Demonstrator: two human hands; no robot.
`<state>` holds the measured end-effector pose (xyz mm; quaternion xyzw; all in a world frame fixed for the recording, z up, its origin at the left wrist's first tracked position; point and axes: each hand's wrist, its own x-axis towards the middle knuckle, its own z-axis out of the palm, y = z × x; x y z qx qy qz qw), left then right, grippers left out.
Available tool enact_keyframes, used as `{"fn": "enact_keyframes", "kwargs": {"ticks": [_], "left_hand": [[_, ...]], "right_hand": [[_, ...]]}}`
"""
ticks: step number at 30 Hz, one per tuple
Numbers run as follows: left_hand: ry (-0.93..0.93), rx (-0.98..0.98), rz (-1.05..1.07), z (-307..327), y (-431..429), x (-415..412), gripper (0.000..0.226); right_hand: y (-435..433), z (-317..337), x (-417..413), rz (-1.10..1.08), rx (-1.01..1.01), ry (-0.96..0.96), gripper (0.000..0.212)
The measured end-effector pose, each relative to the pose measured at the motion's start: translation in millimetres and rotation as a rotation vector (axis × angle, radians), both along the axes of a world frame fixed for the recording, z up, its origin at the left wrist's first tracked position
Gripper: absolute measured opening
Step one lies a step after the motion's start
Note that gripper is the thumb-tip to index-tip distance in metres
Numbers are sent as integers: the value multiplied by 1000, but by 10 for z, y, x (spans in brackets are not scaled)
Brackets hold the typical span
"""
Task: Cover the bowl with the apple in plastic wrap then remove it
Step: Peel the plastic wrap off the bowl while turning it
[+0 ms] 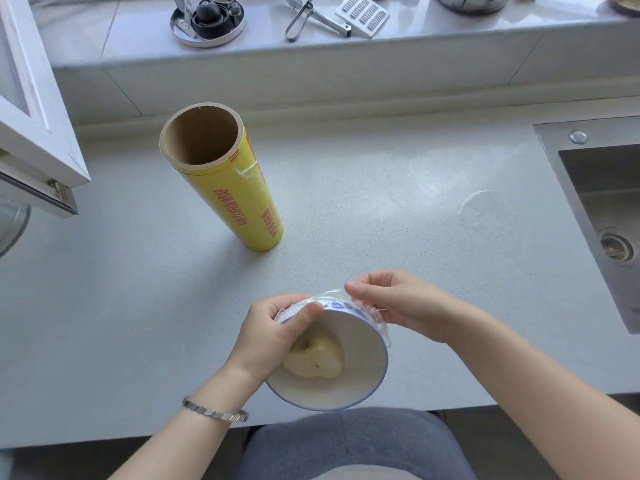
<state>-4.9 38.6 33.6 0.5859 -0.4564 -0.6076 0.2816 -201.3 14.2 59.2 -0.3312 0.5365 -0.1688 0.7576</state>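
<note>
A white bowl [360, 372] with a blue rim is tilted toward me at the counter's near edge. A pale peeled apple [317, 358] lies inside it. Clear plastic wrap [372, 315] is bunched along the bowl's far rim and right side; the bowl's mouth is open to view. My left hand [273, 336] grips the bowl's left rim, thumb over the edge, with wrap under the fingers. My right hand [398, 301] pinches the wrap at the far rim. The yellow roll of plastic wrap [239, 188] stands upright on the counter, behind and to the left.
A steel sink [602, 216] is set into the counter at the right. A white window frame [38, 133] juts in at the left. On the sill behind lie a round tin [207, 20], a peeler [301, 19] and a grater [362, 13].
</note>
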Motion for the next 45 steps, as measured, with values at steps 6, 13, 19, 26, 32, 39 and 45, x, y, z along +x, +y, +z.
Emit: {"fn": "enact_keyframes", "kwargs": {"ticks": [6,13,19,26,32,39,45], "left_hand": [[-66,-11,-35,27,14,-16,43],[-107,-11,-95,38,38,-14,47],[-57,-37,-117,140,19,-17,27],[-54,-186,-96,202,5,-17,37],[-5,-190,-97,182,36,-8,42],[-18,-193,-46,154,22,30,35],[3,-215,-20,142,-20,32,34]], "right_hand": [[5,-26,-34,114,-72,73,14],[5,34,-38,-70,-271,59,17],[-55,-50,-47,-227,-396,152,18],[35,-174,101,-113,-219,145,17],[81,-190,80,-74,17,6,15],[116,-128,-175,-80,-218,161,13],[300,23,-84,158,-339,13,64]]}}
